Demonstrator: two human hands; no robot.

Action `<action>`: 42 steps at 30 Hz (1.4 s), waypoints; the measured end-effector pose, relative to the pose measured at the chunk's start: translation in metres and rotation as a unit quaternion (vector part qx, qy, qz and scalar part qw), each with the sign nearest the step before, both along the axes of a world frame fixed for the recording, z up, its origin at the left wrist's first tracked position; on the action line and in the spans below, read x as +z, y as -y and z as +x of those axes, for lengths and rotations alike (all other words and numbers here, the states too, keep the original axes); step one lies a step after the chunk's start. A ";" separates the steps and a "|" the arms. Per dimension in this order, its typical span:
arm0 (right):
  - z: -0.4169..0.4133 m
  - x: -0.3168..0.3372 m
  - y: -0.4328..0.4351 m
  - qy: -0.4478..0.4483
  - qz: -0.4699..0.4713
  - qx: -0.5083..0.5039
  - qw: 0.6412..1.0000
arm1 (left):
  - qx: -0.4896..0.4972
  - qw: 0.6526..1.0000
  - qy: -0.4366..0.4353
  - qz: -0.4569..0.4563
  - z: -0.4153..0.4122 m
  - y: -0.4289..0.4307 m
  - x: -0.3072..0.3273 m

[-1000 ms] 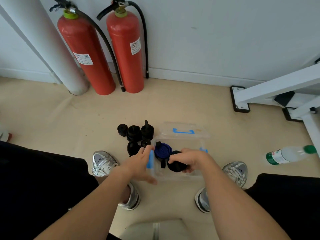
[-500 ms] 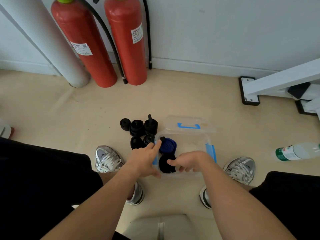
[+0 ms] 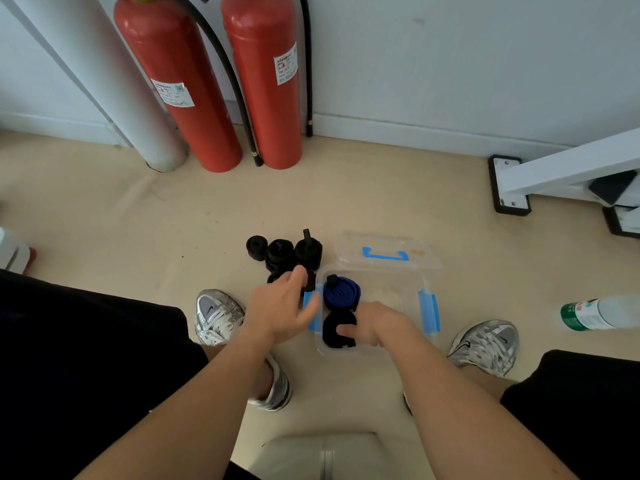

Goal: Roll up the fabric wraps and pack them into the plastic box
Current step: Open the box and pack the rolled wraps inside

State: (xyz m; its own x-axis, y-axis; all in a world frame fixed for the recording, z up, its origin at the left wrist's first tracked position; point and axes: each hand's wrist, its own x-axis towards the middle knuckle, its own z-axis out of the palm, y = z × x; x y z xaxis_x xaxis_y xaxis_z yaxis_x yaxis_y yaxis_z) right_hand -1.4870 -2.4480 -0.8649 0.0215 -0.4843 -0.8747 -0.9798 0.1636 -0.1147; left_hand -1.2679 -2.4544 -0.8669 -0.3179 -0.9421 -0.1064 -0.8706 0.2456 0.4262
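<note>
A person's right hand (image 3: 375,323) grips a black rolled wrap (image 3: 335,332) inside the clear plastic box (image 3: 398,289), with a blue rolled wrap (image 3: 342,292) just beyond its fingertips. The left hand (image 3: 278,308), fingers loosely spread, hovers beside it, with loose black rolls (image 3: 282,252) on the floor just beyond.
</note>
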 end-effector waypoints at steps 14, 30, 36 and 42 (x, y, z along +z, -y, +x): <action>-0.035 0.005 0.020 0.068 -0.046 -0.171 0.982 | 0.096 0.982 0.052 0.155 0.016 0.021 -0.028; -0.005 0.067 0.045 0.338 -0.070 -0.262 0.901 | 0.225 0.946 -0.225 0.060 -0.013 0.045 0.069; -0.030 0.067 0.030 0.346 -0.045 -0.222 0.911 | 0.049 0.962 -0.230 0.136 -0.061 0.010 0.062; -0.060 0.034 -0.004 0.153 -0.067 -0.173 0.971 | -0.157 0.978 0.069 0.123 -0.042 -0.001 0.023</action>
